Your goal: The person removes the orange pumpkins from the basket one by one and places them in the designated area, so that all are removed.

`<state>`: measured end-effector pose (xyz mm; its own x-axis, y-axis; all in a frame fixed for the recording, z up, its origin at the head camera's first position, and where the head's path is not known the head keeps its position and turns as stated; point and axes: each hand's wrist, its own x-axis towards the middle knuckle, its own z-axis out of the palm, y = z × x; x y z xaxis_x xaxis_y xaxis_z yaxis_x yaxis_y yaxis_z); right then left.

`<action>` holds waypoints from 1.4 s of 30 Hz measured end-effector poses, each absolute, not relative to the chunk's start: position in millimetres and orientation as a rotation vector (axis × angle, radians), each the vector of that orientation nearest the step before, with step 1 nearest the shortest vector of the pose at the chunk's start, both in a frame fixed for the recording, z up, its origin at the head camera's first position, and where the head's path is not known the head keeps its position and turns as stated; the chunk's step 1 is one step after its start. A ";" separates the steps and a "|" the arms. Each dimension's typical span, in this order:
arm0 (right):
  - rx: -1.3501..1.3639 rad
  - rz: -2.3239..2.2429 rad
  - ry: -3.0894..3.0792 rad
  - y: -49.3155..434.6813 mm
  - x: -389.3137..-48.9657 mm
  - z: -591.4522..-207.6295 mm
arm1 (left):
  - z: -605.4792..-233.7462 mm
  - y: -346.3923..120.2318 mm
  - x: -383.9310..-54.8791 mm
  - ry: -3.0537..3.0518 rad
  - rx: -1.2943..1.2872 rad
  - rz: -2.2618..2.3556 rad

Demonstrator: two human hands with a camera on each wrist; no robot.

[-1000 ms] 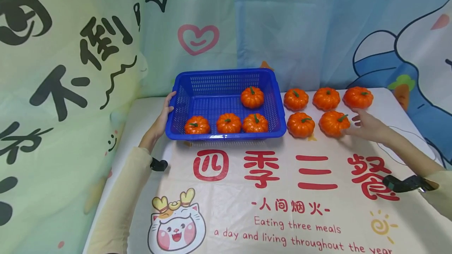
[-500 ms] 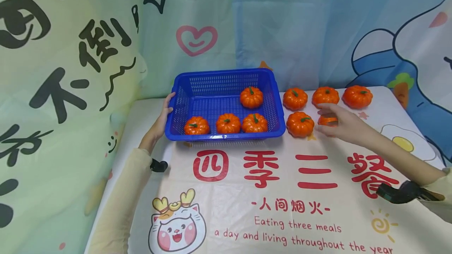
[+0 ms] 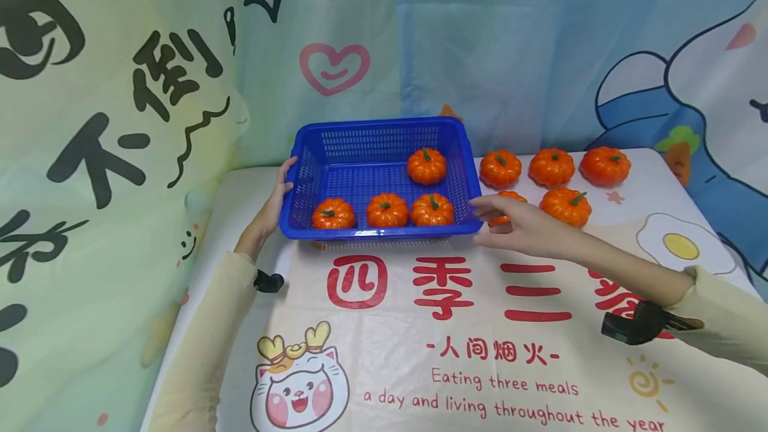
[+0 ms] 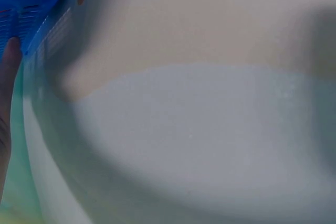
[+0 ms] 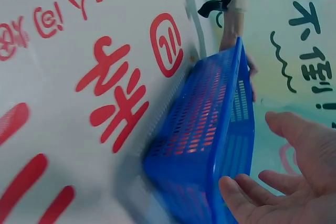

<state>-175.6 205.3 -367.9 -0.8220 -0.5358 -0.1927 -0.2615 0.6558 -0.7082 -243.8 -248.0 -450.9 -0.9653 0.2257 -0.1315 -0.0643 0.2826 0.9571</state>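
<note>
A blue plastic basket stands at the back of the table with several small orange pumpkins inside. My left hand holds its left rim; a finger shows against the basket wall in the left wrist view. At the right rim is my right hand, fingers spread and nothing between them; its fingertips overlap the basket edge in the head view. Partly hidden behind that hand is a green-stemmed pumpkin. Another pumpkin lies just to its right.
Along the table's back edge sit three more pumpkins in a row. A printed cloth with red characters covers the table. Patterned curtains hang behind and at the left.
My right hand has moved left from the rightmost front pumpkin, past it and the neighbouring one, to the basket's right rim. The left hand, basket and pumpkins have stayed put.
</note>
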 end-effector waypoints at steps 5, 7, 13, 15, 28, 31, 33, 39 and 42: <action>-0.680 -0.950 2.430 179.7 -198.0 -373.0 | -450.9 -247.2 -243.2 2.322 0.149 1.718; -0.685 -0.940 2.410 168.0 -209.7 -376.0 | -450.9 -246.8 -243.1 2.324 0.149 1.716; -0.692 -0.844 2.360 128.4 -241.5 -383.7 | -451.2 -247.8 -244.1 2.331 0.152 1.723; -0.663 -0.821 2.311 117.2 -249.9 -386.9 | -451.9 -248.1 -244.4 2.330 0.157 1.724; -0.626 -0.652 2.178 70.7 -271.4 -408.1 | -454.1 -250.4 -245.2 2.336 0.170 1.720; -0.656 -0.619 2.214 64.9 -272.2 -411.7 | -453.8 -249.8 -244.9 2.328 0.174 1.732; -0.677 -0.610 2.239 62.1 -272.9 -413.3 | -453.6 -249.5 -244.8 2.327 0.172 1.735; -0.734 -0.613 2.316 56.0 -273.7 -415.6 | -454.2 -250.3 -245.5 2.336 0.166 1.718; -0.731 -0.625 2.328 54.8 -273.2 -416.3 | -454.7 -250.7 -245.4 2.337 0.165 1.716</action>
